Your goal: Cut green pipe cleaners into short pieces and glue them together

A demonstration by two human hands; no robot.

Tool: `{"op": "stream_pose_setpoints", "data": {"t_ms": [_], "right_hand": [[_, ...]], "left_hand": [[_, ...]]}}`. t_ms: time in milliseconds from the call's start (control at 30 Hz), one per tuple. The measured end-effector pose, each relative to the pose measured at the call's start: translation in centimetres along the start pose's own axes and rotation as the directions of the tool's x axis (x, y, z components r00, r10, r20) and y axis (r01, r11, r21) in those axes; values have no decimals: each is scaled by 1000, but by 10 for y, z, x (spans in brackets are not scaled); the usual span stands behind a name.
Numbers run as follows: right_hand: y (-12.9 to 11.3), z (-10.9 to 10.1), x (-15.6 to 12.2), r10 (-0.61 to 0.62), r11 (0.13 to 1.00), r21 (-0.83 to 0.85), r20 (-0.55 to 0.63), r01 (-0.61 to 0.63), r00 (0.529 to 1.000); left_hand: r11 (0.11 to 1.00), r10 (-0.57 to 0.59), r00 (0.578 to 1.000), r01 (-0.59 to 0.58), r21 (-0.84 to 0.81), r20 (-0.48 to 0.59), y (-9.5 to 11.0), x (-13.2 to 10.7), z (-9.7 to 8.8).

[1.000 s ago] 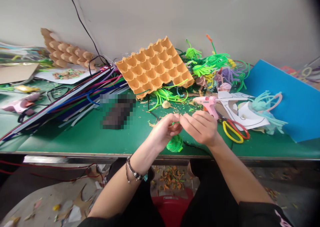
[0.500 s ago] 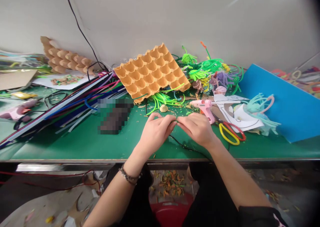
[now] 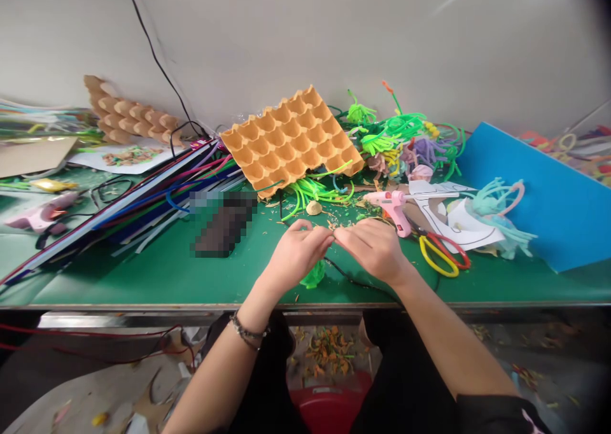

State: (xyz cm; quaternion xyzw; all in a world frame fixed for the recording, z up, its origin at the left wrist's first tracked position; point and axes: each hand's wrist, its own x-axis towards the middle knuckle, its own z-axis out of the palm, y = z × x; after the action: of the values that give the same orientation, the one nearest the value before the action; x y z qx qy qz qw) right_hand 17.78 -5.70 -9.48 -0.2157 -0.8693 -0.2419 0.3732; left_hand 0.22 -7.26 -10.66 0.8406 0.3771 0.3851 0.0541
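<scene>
My left hand (image 3: 294,254) and my right hand (image 3: 372,248) meet fingertip to fingertip over the green mat (image 3: 157,272), both pinched closed on a thin green strand. A bushy green pipe-cleaner tuft (image 3: 314,275) hangs under my left hand, just above the mat. The pinched strand itself is mostly hidden by my fingers. A thin black cord (image 3: 356,282) runs across the mat under my right wrist.
An orange egg tray (image 3: 291,138) leans behind loose green pipe cleaners (image 3: 312,191). A pink glue gun (image 3: 394,205), yellow-red scissors (image 3: 442,252) and white paper cutouts (image 3: 461,221) lie right. A blue sheet (image 3: 534,192) lies far right, coloured strips (image 3: 128,198) left, a blurred dark object (image 3: 222,221) centre-left.
The hands stayed joined at the fingertips; the green tuft, hidden half a second ago, shows again below my left hand. The view shifted slightly.
</scene>
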Motion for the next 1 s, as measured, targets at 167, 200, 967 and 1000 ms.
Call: {"op": "stream_pose_setpoints", "data": {"t_ms": [167, 200, 967, 1000], "right_hand": [[-2, -2, 3, -59, 998, 6, -68, 59, 996], [-2, -3, 3, -55, 998, 16, -76, 56, 996], [12, 16, 10, 206, 938, -236, -203, -252, 957], [13, 16, 12, 180, 942, -259, -148, -213, 973]], "left_hand": [[834, -173, 973, 227, -504, 151, 4, 0, 1], [785, -189, 964, 263, -562, 188, 4, 0, 1], [895, -177, 964, 242, -374, 200, -29, -8, -9], [909, -180, 965, 236, -344, 188, -29, -9, -9]]}}
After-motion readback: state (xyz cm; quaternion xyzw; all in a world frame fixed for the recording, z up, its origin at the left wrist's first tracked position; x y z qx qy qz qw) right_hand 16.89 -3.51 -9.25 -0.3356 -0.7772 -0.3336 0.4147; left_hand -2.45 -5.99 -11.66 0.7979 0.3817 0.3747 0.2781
